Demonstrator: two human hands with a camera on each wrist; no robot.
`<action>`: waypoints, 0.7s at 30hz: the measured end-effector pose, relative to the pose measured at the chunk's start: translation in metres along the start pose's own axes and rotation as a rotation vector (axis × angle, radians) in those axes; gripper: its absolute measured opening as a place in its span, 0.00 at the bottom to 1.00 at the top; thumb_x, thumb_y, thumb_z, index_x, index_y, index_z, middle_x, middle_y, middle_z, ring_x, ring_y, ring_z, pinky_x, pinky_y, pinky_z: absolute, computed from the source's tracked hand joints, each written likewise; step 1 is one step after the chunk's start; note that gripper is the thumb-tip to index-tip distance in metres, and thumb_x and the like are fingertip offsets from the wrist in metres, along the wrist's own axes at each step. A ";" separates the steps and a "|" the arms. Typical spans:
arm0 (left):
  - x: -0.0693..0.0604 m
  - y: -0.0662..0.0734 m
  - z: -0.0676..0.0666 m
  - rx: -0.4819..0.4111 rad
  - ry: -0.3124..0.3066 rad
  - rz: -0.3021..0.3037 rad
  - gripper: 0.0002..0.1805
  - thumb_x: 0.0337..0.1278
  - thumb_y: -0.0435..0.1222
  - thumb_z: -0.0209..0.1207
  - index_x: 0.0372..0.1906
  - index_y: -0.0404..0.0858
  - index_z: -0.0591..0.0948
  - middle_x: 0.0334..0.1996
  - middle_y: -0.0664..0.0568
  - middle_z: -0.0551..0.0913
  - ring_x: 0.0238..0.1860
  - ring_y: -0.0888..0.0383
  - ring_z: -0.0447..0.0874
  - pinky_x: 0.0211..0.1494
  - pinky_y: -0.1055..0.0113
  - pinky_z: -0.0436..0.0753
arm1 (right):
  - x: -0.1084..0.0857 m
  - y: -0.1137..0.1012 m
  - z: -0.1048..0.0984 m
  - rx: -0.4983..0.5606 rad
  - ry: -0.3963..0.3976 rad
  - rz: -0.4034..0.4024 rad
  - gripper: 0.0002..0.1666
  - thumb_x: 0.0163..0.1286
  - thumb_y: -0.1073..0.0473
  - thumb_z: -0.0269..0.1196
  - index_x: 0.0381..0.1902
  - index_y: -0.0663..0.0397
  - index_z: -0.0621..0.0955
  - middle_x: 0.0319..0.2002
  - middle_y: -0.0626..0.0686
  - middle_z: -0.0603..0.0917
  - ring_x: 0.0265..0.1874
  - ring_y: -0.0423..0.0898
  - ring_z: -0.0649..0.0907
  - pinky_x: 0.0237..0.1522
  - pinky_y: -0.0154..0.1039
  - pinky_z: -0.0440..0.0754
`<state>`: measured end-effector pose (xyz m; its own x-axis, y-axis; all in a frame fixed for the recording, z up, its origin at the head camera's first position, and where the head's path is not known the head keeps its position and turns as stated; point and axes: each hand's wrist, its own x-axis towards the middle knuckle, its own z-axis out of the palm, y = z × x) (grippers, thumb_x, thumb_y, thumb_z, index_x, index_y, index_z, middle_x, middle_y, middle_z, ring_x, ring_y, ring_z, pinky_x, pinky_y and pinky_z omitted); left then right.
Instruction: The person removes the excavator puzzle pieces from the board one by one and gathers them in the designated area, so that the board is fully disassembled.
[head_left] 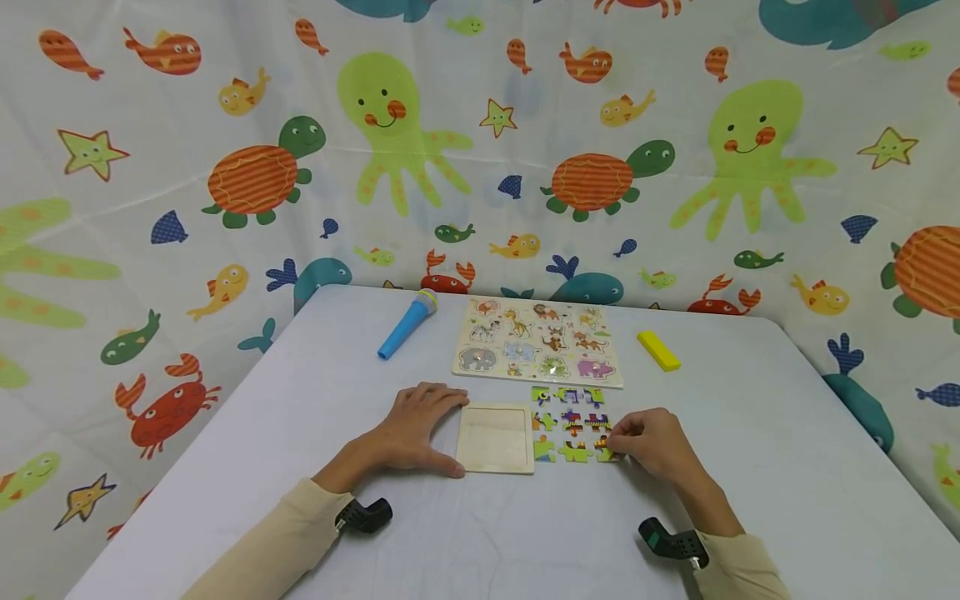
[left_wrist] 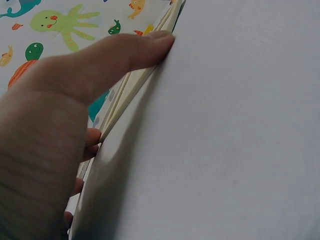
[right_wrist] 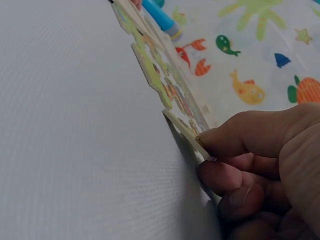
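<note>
At the left side of a bare wooden puzzle tray [head_left: 495, 438], my left hand [head_left: 417, 427] is spread, the thumb touching its near corner and the index finger its far corner. Seen from the left wrist, the straight thumb [left_wrist: 135, 52] lies against the tray's edge. To the right of the tray are several colourful jigsaw pieces [head_left: 573, 422] in rows. My right hand [head_left: 654, 440] pinches the near right jigsaw piece [head_left: 603, 448] between thumb and fingers. From the right wrist, that piece [right_wrist: 184, 131] is tilted, its outer edge in the fingertips; its printed face is mostly hidden.
Behind the tray lies an animal peg puzzle board [head_left: 537, 343]. A blue toy microphone [head_left: 407, 326] lies at the back left, and a yellow block [head_left: 658, 351] at the back right. A sea-animal curtain [head_left: 480, 225] hangs behind the white table [head_left: 480, 533].
</note>
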<state>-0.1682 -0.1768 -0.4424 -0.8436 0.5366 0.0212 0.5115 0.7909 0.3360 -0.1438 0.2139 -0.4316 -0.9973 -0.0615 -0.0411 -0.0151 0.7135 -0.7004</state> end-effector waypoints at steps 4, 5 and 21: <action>0.000 -0.002 0.001 -0.001 -0.001 -0.005 0.60 0.33 0.76 0.65 0.76 0.52 0.67 0.76 0.58 0.65 0.76 0.49 0.56 0.72 0.40 0.56 | 0.001 0.001 0.001 -0.074 0.011 0.007 0.10 0.60 0.57 0.75 0.26 0.54 0.85 0.21 0.48 0.78 0.27 0.46 0.74 0.26 0.35 0.70; 0.000 -0.002 0.002 -0.001 -0.002 -0.005 0.60 0.33 0.76 0.65 0.76 0.52 0.67 0.76 0.58 0.65 0.76 0.49 0.56 0.72 0.40 0.56 | 0.001 0.001 0.001 -0.088 0.012 0.008 0.10 0.59 0.57 0.75 0.25 0.54 0.85 0.21 0.49 0.77 0.27 0.46 0.73 0.25 0.35 0.69; 0.003 -0.002 0.001 0.018 -0.013 0.008 0.60 0.35 0.76 0.64 0.76 0.53 0.66 0.76 0.59 0.64 0.76 0.49 0.55 0.72 0.40 0.56 | 0.002 0.000 -0.004 -0.116 -0.037 -0.056 0.07 0.61 0.59 0.74 0.27 0.53 0.86 0.23 0.47 0.80 0.32 0.47 0.74 0.32 0.37 0.71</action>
<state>-0.1711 -0.1763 -0.4441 -0.8375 0.5463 0.0119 0.5209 0.7917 0.3192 -0.1462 0.2166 -0.4282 -0.9913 -0.1278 -0.0320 -0.0813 0.7843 -0.6150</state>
